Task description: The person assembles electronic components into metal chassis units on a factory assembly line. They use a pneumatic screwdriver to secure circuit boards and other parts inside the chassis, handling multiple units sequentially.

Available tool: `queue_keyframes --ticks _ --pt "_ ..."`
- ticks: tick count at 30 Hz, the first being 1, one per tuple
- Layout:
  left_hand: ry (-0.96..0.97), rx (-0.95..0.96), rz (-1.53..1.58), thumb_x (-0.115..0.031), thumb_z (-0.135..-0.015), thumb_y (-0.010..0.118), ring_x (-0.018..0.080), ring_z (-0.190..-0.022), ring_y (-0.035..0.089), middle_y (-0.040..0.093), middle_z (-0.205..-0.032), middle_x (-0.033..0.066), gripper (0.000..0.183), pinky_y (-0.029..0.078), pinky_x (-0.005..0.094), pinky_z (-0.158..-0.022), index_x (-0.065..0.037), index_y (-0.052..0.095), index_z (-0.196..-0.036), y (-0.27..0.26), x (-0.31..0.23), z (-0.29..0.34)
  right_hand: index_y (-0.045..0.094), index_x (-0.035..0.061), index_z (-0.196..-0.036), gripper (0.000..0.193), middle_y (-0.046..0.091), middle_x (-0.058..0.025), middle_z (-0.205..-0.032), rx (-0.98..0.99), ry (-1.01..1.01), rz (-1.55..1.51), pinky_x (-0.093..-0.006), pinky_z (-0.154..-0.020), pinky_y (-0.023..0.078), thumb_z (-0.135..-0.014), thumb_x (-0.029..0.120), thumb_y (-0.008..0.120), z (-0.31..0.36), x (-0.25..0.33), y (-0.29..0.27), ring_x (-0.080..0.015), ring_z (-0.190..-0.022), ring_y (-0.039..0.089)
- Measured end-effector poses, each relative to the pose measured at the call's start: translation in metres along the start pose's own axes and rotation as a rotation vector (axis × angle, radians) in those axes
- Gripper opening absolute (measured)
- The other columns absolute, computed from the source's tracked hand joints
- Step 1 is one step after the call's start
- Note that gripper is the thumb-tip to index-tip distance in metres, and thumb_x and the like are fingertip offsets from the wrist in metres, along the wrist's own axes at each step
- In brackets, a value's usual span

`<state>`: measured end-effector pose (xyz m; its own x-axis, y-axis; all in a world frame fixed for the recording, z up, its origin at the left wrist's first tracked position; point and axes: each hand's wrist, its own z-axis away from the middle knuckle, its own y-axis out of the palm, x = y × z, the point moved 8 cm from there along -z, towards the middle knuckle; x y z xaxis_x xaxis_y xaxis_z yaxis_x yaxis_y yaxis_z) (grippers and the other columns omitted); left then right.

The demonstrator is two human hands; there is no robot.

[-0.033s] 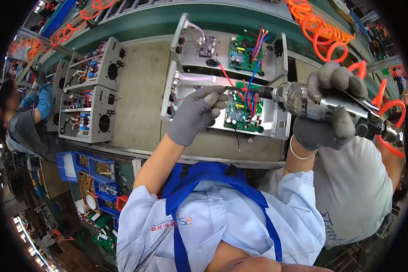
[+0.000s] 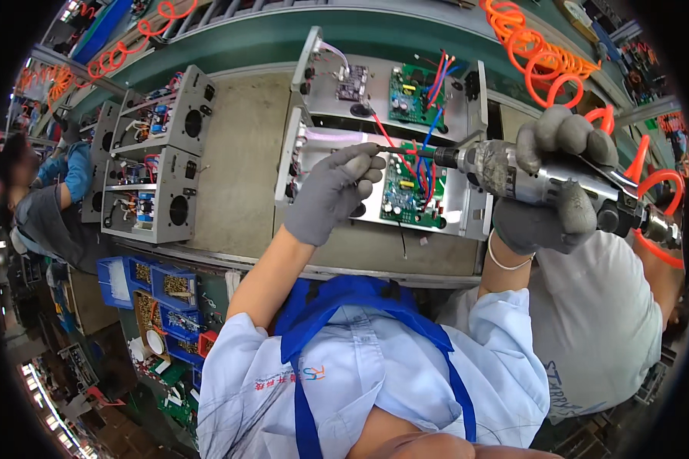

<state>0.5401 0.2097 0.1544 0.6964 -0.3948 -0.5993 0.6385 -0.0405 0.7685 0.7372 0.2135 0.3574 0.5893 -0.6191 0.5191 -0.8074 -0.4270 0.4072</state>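
Observation:
My right hand (image 2: 537, 226), in a grey work glove, is wrapped round a metal air screwdriver (image 2: 537, 184) held level. Its thin bit (image 2: 413, 152) points left. At the bit's tip, the thumb and fingers of my gloved left hand (image 2: 325, 187) are pinched together. Whatever small thing they hold there is hidden. Below the tool lies an open metal chassis (image 2: 364, 208) with a green circuit board (image 2: 412, 200). Red and blue wires (image 2: 423, 172) rise from that board. A second open chassis (image 2: 371, 115) with similar boards stands just beyond.
At left, several grey metal cases (image 2: 177, 199) stand stacked on the bench (image 2: 237, 153). Blue bins (image 2: 174, 283) of small metal parts sit at lower left. Orange coiled hoses (image 2: 547, 61) hang at right. One person (image 2: 597, 329) is close on my right; another (image 2: 50, 206) is far left.

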Motion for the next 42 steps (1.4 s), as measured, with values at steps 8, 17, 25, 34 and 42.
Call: queue_keyframes --ticks 8,17,25,34,42 --pt "-0.103 -0.026 0.253 -0.035 -0.090 0.061 0.0036 -0.065 0.042 0.048 -0.084 -0.0002 0.038 0.037 0.0122 -0.048 -0.002 0.052 -0.106 0.007 -0.023 -0.038 0.053 0.0108 -0.126 0.055 0.054 -0.0117 -0.099 0.024 -0.012 -0.017 -0.0287 -0.055 0.042 -0.073 0.015 0.065 -0.029 -0.031 -0.010 -0.0228 -0.080 0.048" --pt "-0.160 0.177 0.231 -0.024 -0.094 0.056 0.0032 -0.063 0.039 0.043 -0.080 -0.0012 0.029 0.036 0.0121 -0.045 0.000 0.050 -0.108 0.037 -0.056 -0.113 0.055 0.0046 -0.113 0.052 0.052 -0.0134 -0.099 -0.108 -0.111 0.058 -0.0303 -0.064 0.042 -0.064 0.019 0.054 -0.078 -0.041 -0.037 -0.0220 -0.084 0.045" --pt "-0.339 0.132 -0.042 -0.030 -0.097 0.049 0.0023 -0.065 0.046 0.047 -0.080 0.0002 0.037 0.040 0.0103 -0.045 0.005 0.050 -0.110 0.023 -0.031 -0.165 0.053 0.0031 -0.123 0.052 0.060 -0.0187 -0.114 -0.154 -0.024 0.033 -0.0376 -0.077 0.049 -0.072 0.011 0.055 -0.073 -0.086 -0.098 -0.0300 -0.100 0.056" --pt "-0.193 0.170 0.065 -0.024 -0.093 0.058 0.0090 -0.071 0.054 0.056 -0.086 0.0052 0.036 0.050 0.0158 -0.056 0.006 0.052 -0.113 -0.001 -0.023 -0.197 0.054 0.0019 -0.122 0.052 0.061 -0.0194 -0.112 -0.119 -0.074 0.069 -0.0386 -0.075 0.049 -0.071 0.013 0.053 -0.067 -0.090 -0.122 -0.0296 -0.095 0.057" --pt "-0.290 0.229 0.029 -0.032 -0.091 0.061 0.0066 -0.068 0.048 0.049 -0.080 0.0006 0.042 0.040 0.0139 -0.049 0.002 0.051 -0.114 -0.005 -0.022 -0.196 0.054 0.0039 -0.122 0.051 0.058 -0.0181 -0.114 -0.190 -0.049 0.021 -0.0382 -0.077 0.047 -0.071 0.013 0.056 -0.058 -0.098 -0.127 -0.0274 -0.095 0.053"
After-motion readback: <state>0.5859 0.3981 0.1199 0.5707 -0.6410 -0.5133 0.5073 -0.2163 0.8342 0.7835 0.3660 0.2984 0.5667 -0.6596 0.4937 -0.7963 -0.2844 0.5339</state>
